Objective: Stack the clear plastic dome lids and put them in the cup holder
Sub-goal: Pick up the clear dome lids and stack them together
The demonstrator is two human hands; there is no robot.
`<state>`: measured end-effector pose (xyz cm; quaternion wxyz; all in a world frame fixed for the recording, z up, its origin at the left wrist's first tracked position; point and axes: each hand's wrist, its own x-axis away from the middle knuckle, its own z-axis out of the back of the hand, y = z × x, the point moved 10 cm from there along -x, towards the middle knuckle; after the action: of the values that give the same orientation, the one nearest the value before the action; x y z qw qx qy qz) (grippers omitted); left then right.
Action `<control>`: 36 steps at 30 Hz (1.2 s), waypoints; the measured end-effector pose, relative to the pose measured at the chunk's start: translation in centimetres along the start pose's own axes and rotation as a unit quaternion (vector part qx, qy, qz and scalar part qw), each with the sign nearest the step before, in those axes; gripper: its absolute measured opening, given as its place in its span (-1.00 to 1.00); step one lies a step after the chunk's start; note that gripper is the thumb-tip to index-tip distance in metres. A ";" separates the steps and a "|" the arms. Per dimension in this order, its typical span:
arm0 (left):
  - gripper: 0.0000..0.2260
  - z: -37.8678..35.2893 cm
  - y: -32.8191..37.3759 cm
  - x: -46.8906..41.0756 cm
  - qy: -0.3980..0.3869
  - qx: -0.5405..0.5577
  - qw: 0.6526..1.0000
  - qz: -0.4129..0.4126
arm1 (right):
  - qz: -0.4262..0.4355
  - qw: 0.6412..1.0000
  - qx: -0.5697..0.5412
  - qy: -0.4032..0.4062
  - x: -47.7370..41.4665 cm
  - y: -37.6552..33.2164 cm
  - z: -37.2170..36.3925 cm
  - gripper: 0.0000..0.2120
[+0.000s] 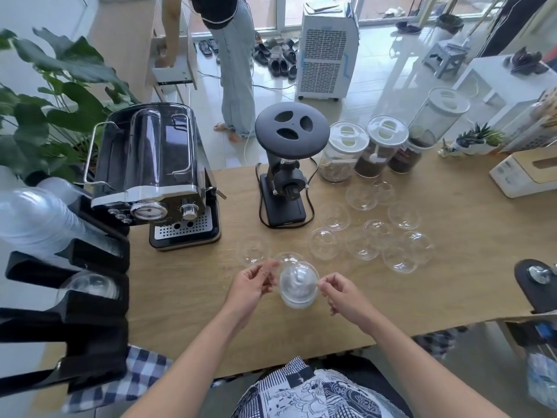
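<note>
The left hand (253, 285) and the right hand (340, 294) grip the lid stack (298, 286) between them, just above the near part of the wooden table (187, 297). The left fingers curl against the stack's left rim. The right thumb and forefinger pinch its right rim. The hands are apart, one on each side of the stack. The stack consists of nested clear domes; their number cannot be told.

The loose lids (361, 245) lie scattered on the table beyond the hands. Most form a cluster to the right of the grinder (289, 164); two lie just beyond the left hand.

The cup holder (90, 321), a black rack, stands at the left edge of the table. One slot contains clear domes (90, 285). A higher slot contains a column of clear plastic items (30, 218); cups or lids cannot be told.

The espresso machine (156, 176) stands between the cup holder and the grinder. Lidded jars (343, 152) stand behind the cluster
</note>
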<state>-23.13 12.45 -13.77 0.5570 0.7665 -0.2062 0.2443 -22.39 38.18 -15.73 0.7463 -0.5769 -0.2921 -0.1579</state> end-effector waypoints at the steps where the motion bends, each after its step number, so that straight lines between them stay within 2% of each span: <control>1: -0.74 -0.1 -0.4 0.1 0.001 -0.006 1.000 0.000 | -0.002 1.000 0.001 0.003 0.0 0.1 0.0 -0.80; 7: -0.83 0.1 -1.1 0.2 0.068 -0.052 0.996 -0.023 | -0.008 0.998 0.039 0.042 0.6 -0.3 0.0 -0.80; 9: -0.85 0.3 -0.9 0.1 0.085 -0.097 0.991 -0.038 | -0.008 0.998 0.032 0.049 1.1 -1.0 -0.1 -0.77; 14: -0.82 -0.3 -0.5 0.2 0.106 -0.162 0.979 -0.063 | 0.012 1.000 0.015 0.020 1.9 -2.5 -1.6 -0.43; 18: -0.82 -0.2 -0.1 0.2 0.122 -0.243 0.959 -0.077 | 0.025 0.999 0.036 0.022 1.8 -3.0 -2.2 -0.32; 20: -0.84 0.3 1.1 0.3 0.153 -0.306 0.932 -0.118 | 0.025 0.999 0.041 0.025 1.7 -3.0 -2.3 -0.31; 22: -0.86 0.7 2.9 0.4 0.181 -0.393 0.883 -0.180 | 0.025 0.998 0.048 0.025 1.7 -3.2 -2.3 -0.29; 24: -0.78 0.8 4.5 0.5 0.203 -0.529 0.785 -0.249 | 0.026 0.998 0.054 0.026 1.7 -3.4 -2.3 -0.25; 25: -0.71 0.8 4.9 0.4 0.207 -0.592 0.732 -0.265 | 0.029 0.998 0.054 0.025 1.7 -3.5 -2.3 -0.22; 26: -0.65 1.0 5.0 0.0 0.205 -0.634 0.697 -0.265 | 0.032 0.998 0.052 0.022 1.8 -3.7 -2.3 -0.19; 28: -0.59 1.7 5.2 -0.7 0.199 -0.666 0.674 -0.251 | 0.045 0.998 0.050 0.011 2.1 -4.1 -2.6 -0.10; 31: -0.70 2.4 5.3 -1.8 0.181 -0.697 0.651 -0.240 | 0.077 0.991 0.109 -0.003 2.4 -4.4 -3.0 0.13; 33: -0.81 2.6 5.7 -2.0 0.179 -0.699 0.647 -0.247 | 0.092 0.982 0.167 -0.011 2.4 -4.4 -3.3 0.23; 36: -0.92 2.7 6.5 -1.8 0.176 -0.682 0.658 -0.268 | 0.129 0.965 0.230 -0.009 2.2 -4.7 -3.8 0.20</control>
<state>-27.99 8.07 -10.64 0.9906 0.1368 0.0012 0.0058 -22.39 33.46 -11.38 0.8703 -0.4238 -0.2502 0.0163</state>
